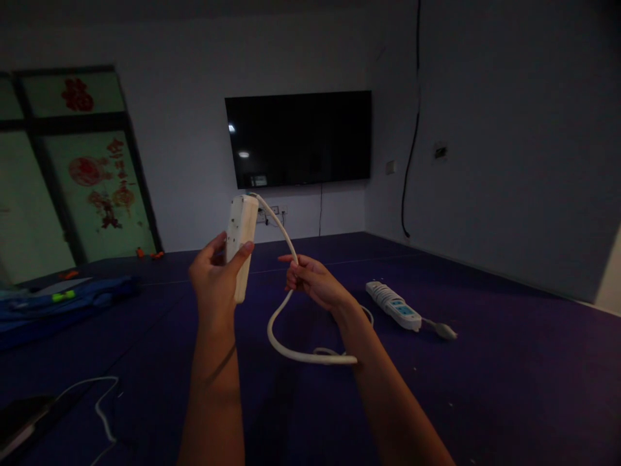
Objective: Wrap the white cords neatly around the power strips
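Held upright in my left hand [216, 268] is a white power strip [246, 223], its socket face turned to the left. My thumb presses its near side and the fingers go round behind. A thick white cord [281, 226] leaves the strip's top end and arcs down to the right. My right hand [313, 278] pinches that cord between thumb and fingers. Below the hand the cord loops down and passes behind my right forearm. To the right lies a second power strip [405, 316] with blue sockets, its own cord wound round it and the plug end [445, 331] sticking out.
Blue cloth [97, 294] with a bright green item lies at the left on the purple surface [485, 388]. A thin white cable [104, 414] lies at the lower left. A television [301, 139] hangs on the far wall. A black cable [412, 149] dangles along the right wall.
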Available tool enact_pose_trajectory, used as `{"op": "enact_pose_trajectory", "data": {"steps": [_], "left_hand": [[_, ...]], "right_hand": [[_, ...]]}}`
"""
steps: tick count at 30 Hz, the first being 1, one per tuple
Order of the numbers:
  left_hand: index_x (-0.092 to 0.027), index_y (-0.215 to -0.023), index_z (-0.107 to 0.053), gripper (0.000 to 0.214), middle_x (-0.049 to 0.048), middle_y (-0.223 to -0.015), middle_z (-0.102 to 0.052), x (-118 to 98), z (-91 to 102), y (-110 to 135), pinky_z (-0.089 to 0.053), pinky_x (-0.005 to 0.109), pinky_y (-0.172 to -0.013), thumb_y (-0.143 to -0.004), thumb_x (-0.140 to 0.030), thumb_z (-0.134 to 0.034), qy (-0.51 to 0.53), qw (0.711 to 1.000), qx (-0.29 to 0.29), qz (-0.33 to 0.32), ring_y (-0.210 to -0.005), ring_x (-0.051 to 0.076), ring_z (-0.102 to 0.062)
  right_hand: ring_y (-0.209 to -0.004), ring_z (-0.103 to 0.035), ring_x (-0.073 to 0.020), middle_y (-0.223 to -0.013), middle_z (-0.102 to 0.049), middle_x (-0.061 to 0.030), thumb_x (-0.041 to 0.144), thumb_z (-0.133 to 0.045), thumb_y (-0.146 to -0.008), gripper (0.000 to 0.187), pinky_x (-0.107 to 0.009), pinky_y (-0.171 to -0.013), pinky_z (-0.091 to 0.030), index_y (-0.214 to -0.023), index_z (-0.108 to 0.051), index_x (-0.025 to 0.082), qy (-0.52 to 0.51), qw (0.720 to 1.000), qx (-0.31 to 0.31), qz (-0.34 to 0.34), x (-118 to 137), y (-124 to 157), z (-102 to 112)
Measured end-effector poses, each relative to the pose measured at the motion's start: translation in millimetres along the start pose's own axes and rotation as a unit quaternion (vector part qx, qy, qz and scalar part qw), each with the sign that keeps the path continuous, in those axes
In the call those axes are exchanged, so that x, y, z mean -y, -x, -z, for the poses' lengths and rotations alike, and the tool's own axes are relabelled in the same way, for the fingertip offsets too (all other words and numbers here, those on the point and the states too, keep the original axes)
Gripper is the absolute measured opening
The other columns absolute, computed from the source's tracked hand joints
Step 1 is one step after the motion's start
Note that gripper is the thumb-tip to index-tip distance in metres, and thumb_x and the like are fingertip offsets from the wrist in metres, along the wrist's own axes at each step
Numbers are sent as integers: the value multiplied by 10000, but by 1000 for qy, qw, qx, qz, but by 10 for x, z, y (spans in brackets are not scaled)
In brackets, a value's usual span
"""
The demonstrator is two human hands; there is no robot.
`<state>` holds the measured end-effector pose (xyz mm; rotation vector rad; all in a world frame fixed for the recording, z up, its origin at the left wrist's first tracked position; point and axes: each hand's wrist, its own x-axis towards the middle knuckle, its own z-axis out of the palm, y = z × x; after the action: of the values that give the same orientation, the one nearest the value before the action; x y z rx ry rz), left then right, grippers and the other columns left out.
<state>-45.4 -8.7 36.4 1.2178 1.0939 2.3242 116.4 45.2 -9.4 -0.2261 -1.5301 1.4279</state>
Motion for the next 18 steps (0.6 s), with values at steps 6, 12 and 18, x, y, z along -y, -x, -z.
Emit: {"op": "enact_pose_trajectory", "data": {"steps": [6, 12, 18], "left_hand": [[-123, -952, -675, 498, 104, -789, -698, -92, 13, 9, -547, 330, -620, -595, -462, -750, 106, 961, 111, 228, -776, 254, -663], [-130, -1040, -640, 476, 88, -734, -712, -143, 121, -29, -558, 324, -622, -805, -529, -529, 215, 853, 294, 374, -681, 215, -684], [-154, -1115, -610, 508, 86, -903, -723, -143, 189, -51, -562, 311, -682, -830, -552, -473, 224, 830, 390, 331, -738, 190, -690]], "right_hand": [[-563, -508, -85, -615, -512, 50, 394, -661, -756, 313, -286, -639, -452, -966, -600, 171, 22, 1000, -12, 5, -67, -45, 22], [-525, -490, -84, -573, -495, 60, 490, -663, -718, 404, -258, -576, -425, -952, -621, 163, 68, 995, -67, 42, -118, -104, 76], [-555, -514, -94, -580, -520, 42, 560, -660, -685, 432, -254, -582, -424, -847, -662, 159, 88, 993, -50, 59, -81, -79, 51]]}}
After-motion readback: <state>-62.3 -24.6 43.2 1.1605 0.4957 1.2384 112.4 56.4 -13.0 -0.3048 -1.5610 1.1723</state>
